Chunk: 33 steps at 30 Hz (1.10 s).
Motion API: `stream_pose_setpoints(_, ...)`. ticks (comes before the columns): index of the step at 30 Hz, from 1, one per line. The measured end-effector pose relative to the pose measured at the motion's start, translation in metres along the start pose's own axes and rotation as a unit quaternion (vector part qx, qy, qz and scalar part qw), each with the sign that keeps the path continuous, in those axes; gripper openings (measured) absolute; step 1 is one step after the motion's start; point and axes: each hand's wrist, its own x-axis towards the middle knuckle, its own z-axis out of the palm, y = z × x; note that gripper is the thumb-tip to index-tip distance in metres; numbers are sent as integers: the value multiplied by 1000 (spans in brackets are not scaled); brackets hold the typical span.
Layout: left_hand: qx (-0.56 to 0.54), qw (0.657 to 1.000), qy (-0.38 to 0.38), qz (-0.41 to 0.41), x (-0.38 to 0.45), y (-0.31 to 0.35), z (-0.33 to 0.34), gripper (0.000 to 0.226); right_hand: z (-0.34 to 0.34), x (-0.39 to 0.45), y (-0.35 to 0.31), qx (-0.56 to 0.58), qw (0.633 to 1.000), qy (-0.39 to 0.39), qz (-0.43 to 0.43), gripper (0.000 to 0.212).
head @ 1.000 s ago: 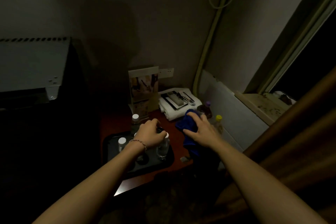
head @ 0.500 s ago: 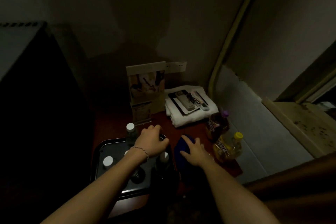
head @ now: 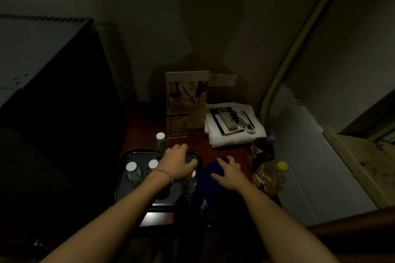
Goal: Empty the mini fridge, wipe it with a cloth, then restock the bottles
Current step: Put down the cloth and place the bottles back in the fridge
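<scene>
A black tray (head: pixel 128 156) sits on the red-brown table with several clear, white-capped water bottles (head: pixel 131 170) on it; another one (head: pixel 160 142) stands at its far edge. My left hand (head: pixel 179 164) is curled over a dark-topped bottle (head: pixel 188 150) at the tray's right side, and a clear bottle (head: pixel 189 184) stands just below the palm. My right hand (head: pixel 228 173) lies with spread fingers on a blue cloth (head: pixel 206 177) beside the tray. The dark mini fridge (head: pixel 53 96) stands at the left; its front is hidden in shadow.
Two drink bottles, one dark with a purple cap (head: pixel 261 151) and one yellow (head: pixel 272 179), stand right of the cloth. A folded white towel (head: pixel 230 140) bearing remotes and a standing card (head: pixel 187 102) sit at the back. A white ledge (head: pixel 310 156) borders the right.
My right hand has brought the blue cloth down and nearer, onto the table beside the tray. My left hand has stayed on the dark-topped bottle. The view has shifted slightly.
</scene>
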Motion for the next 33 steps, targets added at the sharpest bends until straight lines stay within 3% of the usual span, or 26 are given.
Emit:
stream_pose_setpoints(5,1,998,70,-5,-31,-6,-35,32,-40,-28,-51,-14,994,84,-64,72)
stream_pose_setpoints(14,44,988,146,20,-86,-30,-127,45,-78,-97,-163,-111,969,177,-131,72)
stream_pose_setpoints(25,67,976,171,118,-173,-96,-223,47,-51,-197,-295,-93,959,244,-113,71)
stream_pose_setpoints(33,84,973,188,101,-232,-161,-287,52,-37,-254,-358,-106,949,268,-128,73)
